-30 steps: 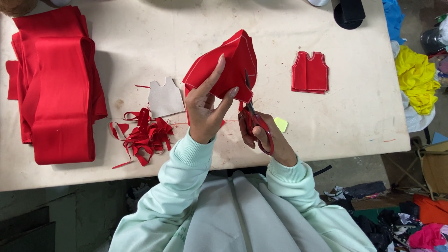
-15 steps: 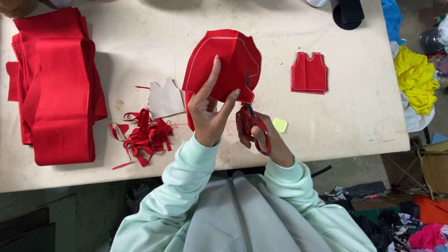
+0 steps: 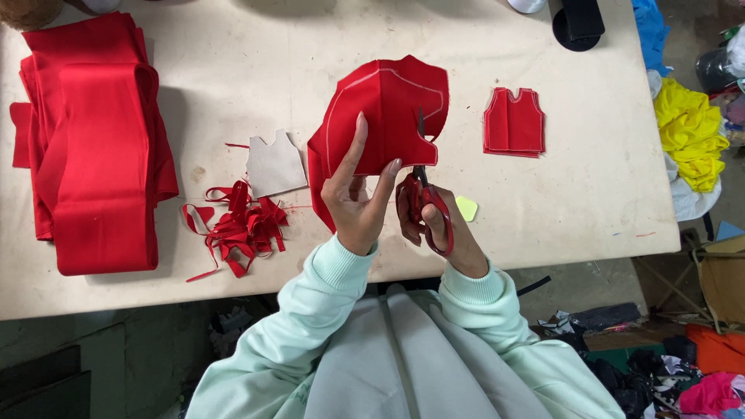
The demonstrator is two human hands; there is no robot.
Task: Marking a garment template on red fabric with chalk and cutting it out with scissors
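Since half a second ago, the red fabric piece (image 3: 388, 116) has turned a little in the left hand (image 3: 358, 200), and the scissors (image 3: 423, 194) have bitten further up into its lower right edge. This fabric piece is a cut panel with a pale chalk outline near its border, held up just above the table (image 3: 233, 62), directly in front of both hands. It looks light, thin and floppy, so it would sag unless pinched close to the cutting line, which is where the left hand takes it: thumb on the front, fingers spread behind, closed on the cloth. To the right of that hand, the right hand (image 3: 438, 229) is closed through the red loops of the scissors, whose dark blades are partly open and reach into the fabric. The two hands sit close together, nearly touching. Just left of the left hand lies a beige vest-shaped paper pattern (image 3: 275, 164), and below it a heap of red fabric trimmings (image 3: 237, 225). Further left sits a large folded stack of red cloth (image 3: 93, 147). Right of the right hand lies a small finished red vest-shaped cutout (image 3: 514, 122), and just beside the scissors a small pale yellow-green scrap (image 3: 466, 208). Pale mint sleeves (image 3: 326, 310) cover both arms.
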